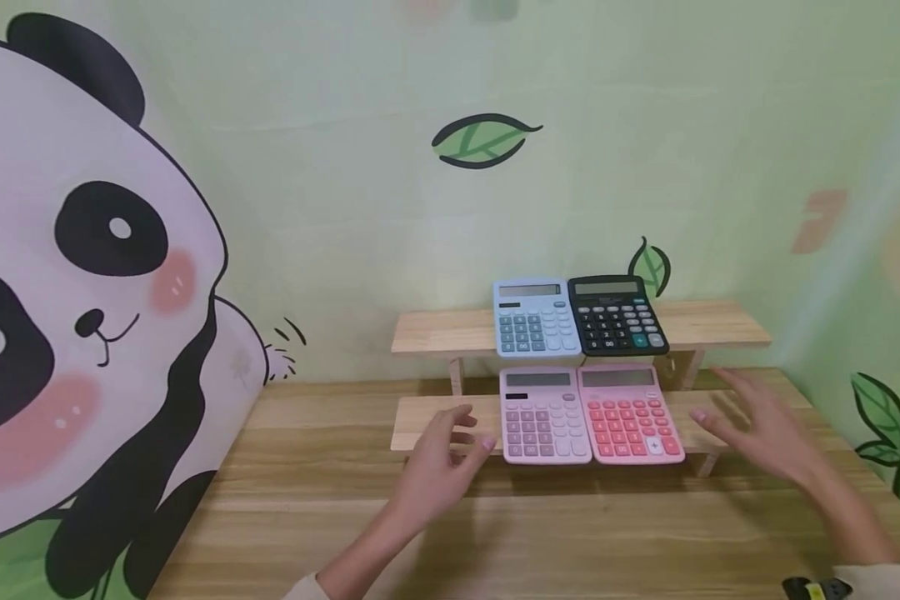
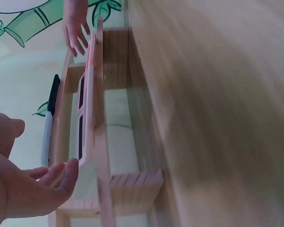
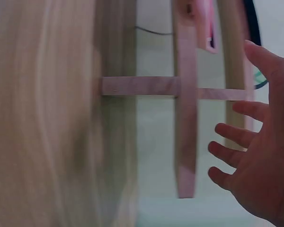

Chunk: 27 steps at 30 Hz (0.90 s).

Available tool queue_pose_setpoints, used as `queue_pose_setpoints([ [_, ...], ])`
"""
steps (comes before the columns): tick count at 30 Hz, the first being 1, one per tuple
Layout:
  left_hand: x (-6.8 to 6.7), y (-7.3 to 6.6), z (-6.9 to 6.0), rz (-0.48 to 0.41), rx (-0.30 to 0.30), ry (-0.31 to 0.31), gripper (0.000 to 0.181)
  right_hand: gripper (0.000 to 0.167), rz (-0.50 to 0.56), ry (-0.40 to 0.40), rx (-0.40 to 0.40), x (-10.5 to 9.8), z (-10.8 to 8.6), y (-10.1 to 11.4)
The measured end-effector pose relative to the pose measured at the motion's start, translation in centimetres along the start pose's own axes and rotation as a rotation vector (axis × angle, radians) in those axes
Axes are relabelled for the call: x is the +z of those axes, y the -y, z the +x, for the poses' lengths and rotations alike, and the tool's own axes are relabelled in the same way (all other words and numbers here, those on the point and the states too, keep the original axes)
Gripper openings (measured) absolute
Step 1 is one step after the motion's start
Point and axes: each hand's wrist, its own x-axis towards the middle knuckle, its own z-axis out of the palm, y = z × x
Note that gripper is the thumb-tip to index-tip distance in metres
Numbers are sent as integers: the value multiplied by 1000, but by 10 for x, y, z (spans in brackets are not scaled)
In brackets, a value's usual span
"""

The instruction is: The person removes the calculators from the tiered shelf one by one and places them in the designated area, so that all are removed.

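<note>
Two calculators lie side by side on the lower shelf: a pale lilac calculator (image 1: pixel 546 417) and a pink calculator (image 1: pixel 632 415) with coral keys. Above them, a light blue calculator (image 1: pixel 537 318) and a black calculator (image 1: pixel 618 317) lean on the upper shelf, edges close together. My left hand (image 1: pixel 444 460) hovers just left of the lilac calculator, fingers relaxed and holding nothing. To the right of the pink calculator is my right hand (image 1: pixel 765 427), fingers spread, also holding nothing. In the right wrist view its fingers (image 3: pixel 227 153) are apart from the shelf.
A two-tier wooden shelf has an upper board (image 1: pixel 442 332) and a lower board (image 1: pixel 435 412), on short legs. It stands on a wood-grain table (image 1: pixel 307 467). Behind is a pale green backdrop (image 1: pixel 345 167) with a printed panda (image 1: pixel 112 333) at left and leaves.
</note>
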Motion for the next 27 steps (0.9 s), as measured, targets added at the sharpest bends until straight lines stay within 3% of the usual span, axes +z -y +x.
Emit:
queue_pose_setpoints([
  [9, 22, 7, -10, -81, -45, -62, 55, 84, 3, -55, -23, 19, 1, -17],
  [21, 34, 13, -20, -110, -140, -27, 47, 90, -54, 2, 34, 23, -6, -17],
  [24, 38, 14, -21, -172, -161, -25, 49, 88, -44, 1, 23, 23, -8, -20],
  [27, 43, 14, -21, -291, -175, -19, 51, 86, -47, -2, 4, 24, -8, -24],
])
